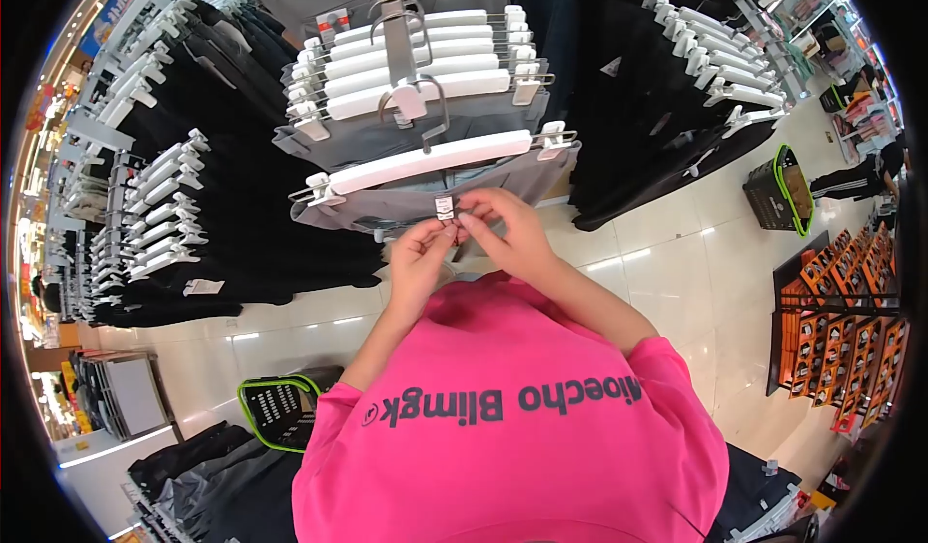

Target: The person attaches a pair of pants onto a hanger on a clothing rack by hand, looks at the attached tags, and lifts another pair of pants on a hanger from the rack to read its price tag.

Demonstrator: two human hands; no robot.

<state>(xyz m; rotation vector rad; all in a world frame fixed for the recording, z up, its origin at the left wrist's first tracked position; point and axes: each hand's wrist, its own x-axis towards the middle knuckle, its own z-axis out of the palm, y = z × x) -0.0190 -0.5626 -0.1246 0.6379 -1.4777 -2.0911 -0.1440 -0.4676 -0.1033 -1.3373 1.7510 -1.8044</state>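
Observation:
Both hands meet at a small white label (445, 208) at the waistband of grey trousers (387, 205). My left hand (418, 258) pinches at the label's lower left edge, thumb and fingertips together. From the right, my right hand (503, 222) has its thumb and forefinger closed on the label's other side. A white clip hanger (430, 161) holds the trousers by the waist. Behind it, several more white hangers (416, 84) with grey garments hang from a metal display arm (399, 50).
Black garments on white hangers hang at left (261, 195) and right (648, 128). A black basket with green rim (280, 410) stands lower left; another basket (778, 195) is at right, near a person's leg (846, 185). An orange-packed shelf (841, 326) stands far right.

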